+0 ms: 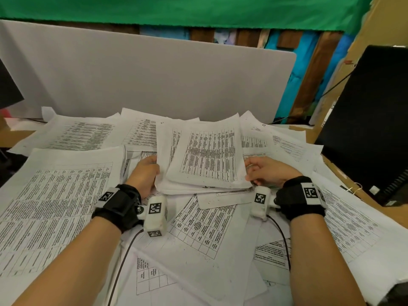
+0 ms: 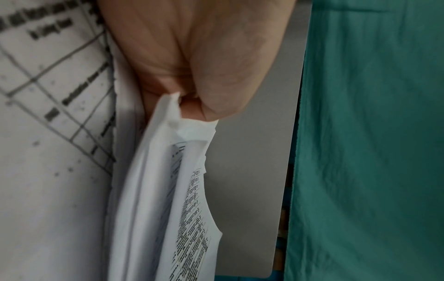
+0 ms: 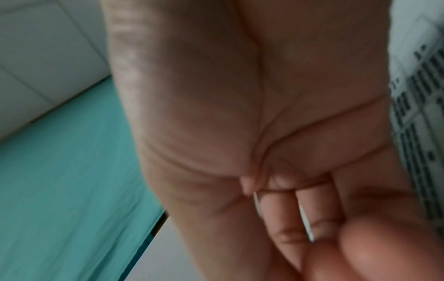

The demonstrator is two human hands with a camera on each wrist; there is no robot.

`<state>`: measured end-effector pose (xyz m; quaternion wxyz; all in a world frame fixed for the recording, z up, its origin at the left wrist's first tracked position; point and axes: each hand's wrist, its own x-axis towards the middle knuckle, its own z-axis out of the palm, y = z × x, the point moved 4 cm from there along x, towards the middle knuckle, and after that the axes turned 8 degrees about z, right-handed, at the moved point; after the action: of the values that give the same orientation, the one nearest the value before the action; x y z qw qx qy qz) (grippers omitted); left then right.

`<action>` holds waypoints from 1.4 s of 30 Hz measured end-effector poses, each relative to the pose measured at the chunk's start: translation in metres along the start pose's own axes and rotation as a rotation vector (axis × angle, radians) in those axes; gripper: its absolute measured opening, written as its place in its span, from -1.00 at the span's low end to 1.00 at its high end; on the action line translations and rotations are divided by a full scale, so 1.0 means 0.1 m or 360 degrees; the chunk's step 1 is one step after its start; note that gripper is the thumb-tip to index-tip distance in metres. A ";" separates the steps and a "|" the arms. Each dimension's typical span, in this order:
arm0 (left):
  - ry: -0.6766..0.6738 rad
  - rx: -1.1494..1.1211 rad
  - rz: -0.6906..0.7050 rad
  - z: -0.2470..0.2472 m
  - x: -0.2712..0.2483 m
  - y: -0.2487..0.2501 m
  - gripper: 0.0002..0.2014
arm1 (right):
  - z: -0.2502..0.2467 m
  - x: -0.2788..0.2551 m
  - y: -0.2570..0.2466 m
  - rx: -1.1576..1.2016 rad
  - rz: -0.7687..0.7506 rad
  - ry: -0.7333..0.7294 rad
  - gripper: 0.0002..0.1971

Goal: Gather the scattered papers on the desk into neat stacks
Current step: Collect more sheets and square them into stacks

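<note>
Paper stack (image 1: 203,155) gripped by left hand (image 1: 144,173) and right hand (image 1: 268,171), fingers curled.

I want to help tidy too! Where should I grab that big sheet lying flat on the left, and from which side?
Probably take the big sheet by its right edge, near the left hand. That edge lifts a little off the papers below, so fingers could slide under; the rest lies flat. The left hand and right hand already grip the stack.
</note>
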<state>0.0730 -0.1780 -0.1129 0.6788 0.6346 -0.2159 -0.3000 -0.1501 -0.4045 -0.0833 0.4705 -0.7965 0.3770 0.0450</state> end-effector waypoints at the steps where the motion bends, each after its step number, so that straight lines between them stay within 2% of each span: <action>1: 0.0003 0.0002 -0.0001 0.00 0.01 0.00 -0.55 | 0.01 0.00 0.01 0.0009 -0.0003 -0.0036 -0.74; 10: -0.0023 0.0023 -0.0010 0.01 0.01 0.01 -0.64 | 0.29 0.04 -0.14 -0.0032 -0.0001 -0.0129 -0.53; 12: -0.0005 -0.0097 -0.0048 0.01 0.00 0.02 -0.69 | 0.28 0.04 -0.15 -0.0003 0.0056 -0.0116 -0.51; 13: 0.0000 -0.0185 -0.0079 0.01 0.00 0.02 -0.64 | 0.26 0.01 -0.16 0.0033 0.0067 -0.0069 -0.51; 14: -0.0006 -0.0238 -0.0103 0.00 0.00 0.01 -0.57 | 0.19 -0.01 -0.15 0.0096 0.0073 0.0067 -0.52; 15: -0.0041 -0.0228 -0.0122 0.00 0.00 0.01 -0.54 | 0.05 -0.02 -0.10 0.0207 0.0115 0.0330 -0.52; 17: -0.0136 -0.0041 -0.0100 0.01 -0.01 0.02 -0.63 | -0.34 -0.13 0.14 0.0504 0.0309 0.1046 -0.42; 18: -0.0180 0.0069 -0.0055 0.02 -0.01 0.02 -0.70 | -0.51 -0.21 0.33 0.0538 0.0489 0.1320 -0.31; 19: -0.0184 0.0162 -0.0014 0.01 0.01 0.00 -0.70 | -0.62 -0.27 0.51 0.0488 0.0698 0.1434 -0.19; 20: -0.0167 0.0213 0.0009 0.00 0.02 -0.01 -0.66 | -0.67 -0.30 0.67 0.0473 0.0831 0.1419 -0.07; 21: -0.0133 0.0239 0.0020 -0.01 0.03 -0.02 -0.64 | -0.69 -0.30 0.77 0.0477 0.0867 0.1309 -0.03; 23: -0.0045 0.0245 0.0051 -0.01 0.02 0.01 -0.62 | -0.68 -0.34 0.78 0.0516 0.0782 0.1207 -0.23; 25: 0.0064 0.0147 0.0098 -0.03 0.02 0.04 -0.64 | -0.77 -0.31 0.71 0.0577 0.0575 0.1323 -0.40; 27: 0.0163 -0.0003 0.0142 -0.10 0.06 0.03 -0.67 | -0.86 -0.36 0.58 0.0859 0.0099 0.1596 -0.40; 28: 0.0196 -0.0054 0.0157 -0.13 0.08 0.01 -0.69 | -0.85 -0.41 0.53 0.1177 -0.0155 0.1719 -0.37; 29: 0.0211 -0.0090 0.0164 -0.15 0.09 -0.01 -0.69 | -0.82 -0.43 0.52 0.1588 -0.0346 0.1687 -0.34; 30: 0.0217 -0.0115 0.0160 -0.15 0.10 -0.02 -0.68 | -0.75 -0.37 0.52 0.1973 -0.0450 0.1481 -0.33; 31: 0.0219 -0.0134 0.0151 -0.15 0.10 -0.03 -0.67 | -0.68 -0.26 0.51 0.2200 -0.0488 0.1163 -0.36; 32: 0.0217 -0.0155 0.0145 -0.14 0.09 -0.02 -0.67 | -0.60 -0.21 0.45 0.2204 -0.0424 0.0901 -0.41; 33: 0.0213 -0.0180 0.0143 -0.14 0.08 -0.02 -0.69 | -0.52 -0.17 0.40 0.2009 -0.0274 0.0693 -0.45; 35: 0.0215 -0.0197 0.0137 -0.14 0.09 -0.04 -0.67 | -0.35 -0.05 0.37 0.1353 0.0021 0.0368 -0.51; 36: 0.0219 -0.0193 0.0125 -0.14 0.10 -0.05 -0.66 | -0.29 0.01 0.38 0.1072 0.0109 0.0277 -0.57; 37: 0.0219 -0.0192 0.0117 -0.15 0.11 -0.05 -0.65 | -0.25 0.04 0.35 0.0916 0.0130 0.0267 -0.66; 39: 0.0202 -0.0199 0.0105 -0.15 0.11 -0.05 -0.66 | -0.29 0.10 0.31 0.0957 0.0063 0.0606 -0.89; 41: 0.0201 -0.0225 0.0104 -0.13 0.11 -0.05 -0.67 | -0.39 0.17 0.36 0.1028 -0.0041 0.1027 -0.83; 42: 0.0215 -0.0240 0.0096 -0.13 0.11 -0.05 -0.69 | -0.37 0.16 0.33 0.1025 -0.0075 0.1035 -0.88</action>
<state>0.0885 -0.1761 -0.1202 0.7464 0.5936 -0.1655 -0.2513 -0.1699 -0.4514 -0.0933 0.5522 -0.5908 0.4817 -0.3376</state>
